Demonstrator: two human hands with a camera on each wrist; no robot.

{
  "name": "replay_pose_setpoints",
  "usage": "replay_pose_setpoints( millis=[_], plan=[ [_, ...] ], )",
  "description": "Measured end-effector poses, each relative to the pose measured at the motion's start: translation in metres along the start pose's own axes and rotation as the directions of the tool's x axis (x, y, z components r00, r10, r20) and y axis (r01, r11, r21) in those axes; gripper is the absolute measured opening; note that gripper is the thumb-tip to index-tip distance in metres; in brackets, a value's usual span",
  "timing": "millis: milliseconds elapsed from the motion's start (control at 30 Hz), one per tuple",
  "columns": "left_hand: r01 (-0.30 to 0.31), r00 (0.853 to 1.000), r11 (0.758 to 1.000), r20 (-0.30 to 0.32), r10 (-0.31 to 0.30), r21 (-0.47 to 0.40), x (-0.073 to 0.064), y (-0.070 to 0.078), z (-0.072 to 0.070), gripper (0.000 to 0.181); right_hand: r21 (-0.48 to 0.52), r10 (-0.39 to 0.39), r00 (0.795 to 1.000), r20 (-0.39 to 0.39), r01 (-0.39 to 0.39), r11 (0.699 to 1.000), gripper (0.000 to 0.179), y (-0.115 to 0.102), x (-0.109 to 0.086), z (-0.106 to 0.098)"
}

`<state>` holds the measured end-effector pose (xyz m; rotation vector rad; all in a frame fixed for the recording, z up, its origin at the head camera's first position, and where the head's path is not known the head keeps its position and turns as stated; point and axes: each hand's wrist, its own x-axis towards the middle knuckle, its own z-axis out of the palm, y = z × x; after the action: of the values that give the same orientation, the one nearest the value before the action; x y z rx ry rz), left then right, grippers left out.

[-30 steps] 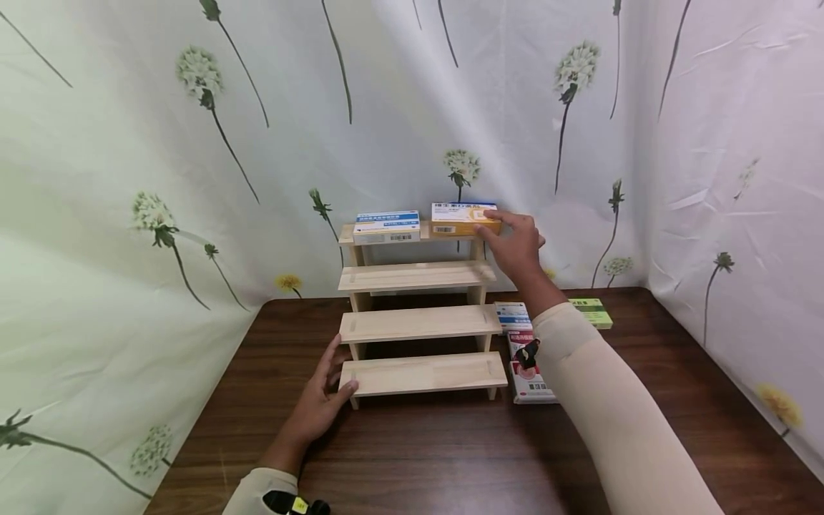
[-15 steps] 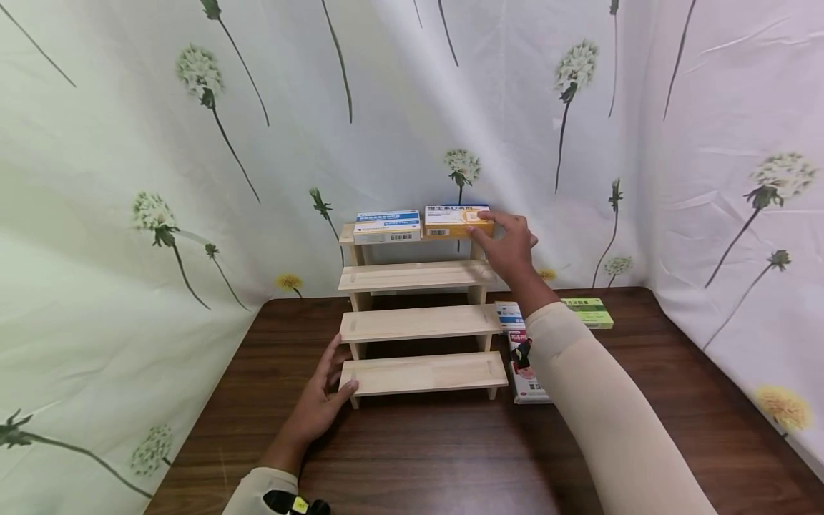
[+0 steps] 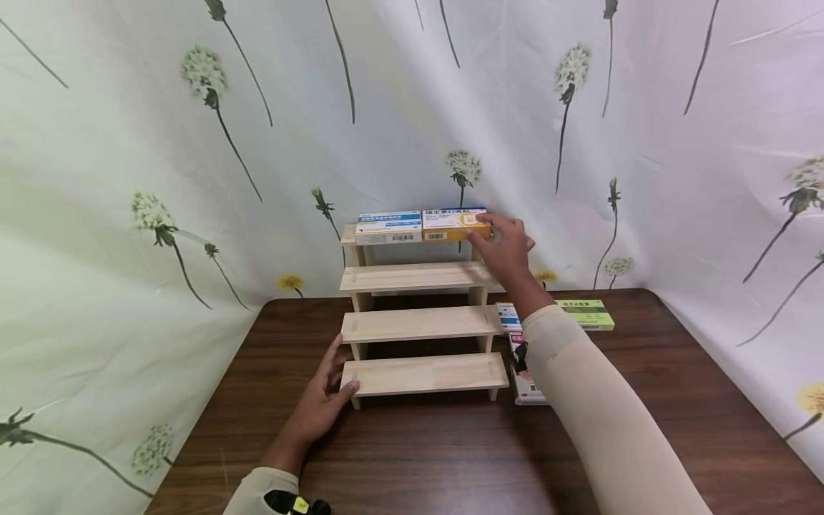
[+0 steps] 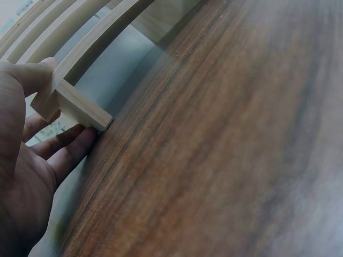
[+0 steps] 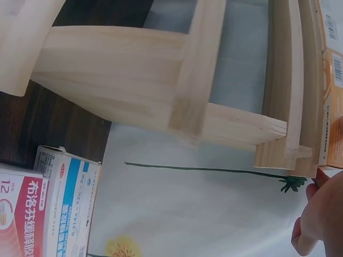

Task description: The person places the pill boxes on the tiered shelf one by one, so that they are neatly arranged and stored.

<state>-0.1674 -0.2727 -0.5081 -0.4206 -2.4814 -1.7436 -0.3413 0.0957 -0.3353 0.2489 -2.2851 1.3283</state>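
A pale wooden stepped stand (image 3: 421, 323) carries two medicine boxes side by side on its top shelf. The left one is a white-and-blue medicine box (image 3: 389, 227). Against its right side lies an orange-and-white medicine box (image 3: 445, 227), which my right hand (image 3: 506, 247) pinches at its right end, thumb in front and a finger on top. At the left end of the lowest shelf, my left hand (image 3: 320, 400) holds the stand. In the left wrist view its thumb lies on the shelf and its fingers (image 4: 69, 147) reach along the leg.
Right of the stand lie a red-and-white medicine box (image 3: 517, 342), a blue-and-white box (image 3: 508, 317) and a green box (image 3: 587, 315), partly behind my right sleeve (image 3: 599, 400). A flower-printed curtain (image 3: 399, 107) hangs behind the brown wooden table (image 3: 412, 458).
My right hand has slid the orange-and-white medicine box left along the top shelf, closing the gap to the white-and-blue one. My left hand has stayed in place.
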Motion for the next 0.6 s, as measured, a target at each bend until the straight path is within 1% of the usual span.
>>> replay_pose_setpoints(
  millis=[167,367,600],
  plan=[
    [0.002,1.0,1.0,0.002,-0.002,0.0,0.0013,-0.0026,-0.0004,0.094,-0.019,-0.02,1.0,-0.006,0.02,1.0,0.051,0.0018,-0.0012,0.0007],
    [-0.003,1.0,1.0,-0.003,0.003,-0.002,0.0014,-0.0033,-0.0004,0.093,-0.073,-0.058,0.998,-0.005,0.058,0.996,0.056,0.0035,-0.002,0.0002],
    [-0.003,1.0,1.0,-0.001,0.003,0.016,0.0016,-0.0033,0.0,0.094,-0.086,-0.052,0.999,-0.015,0.05,0.995,0.07,0.0067,-0.0031,-0.0011]
  ],
)
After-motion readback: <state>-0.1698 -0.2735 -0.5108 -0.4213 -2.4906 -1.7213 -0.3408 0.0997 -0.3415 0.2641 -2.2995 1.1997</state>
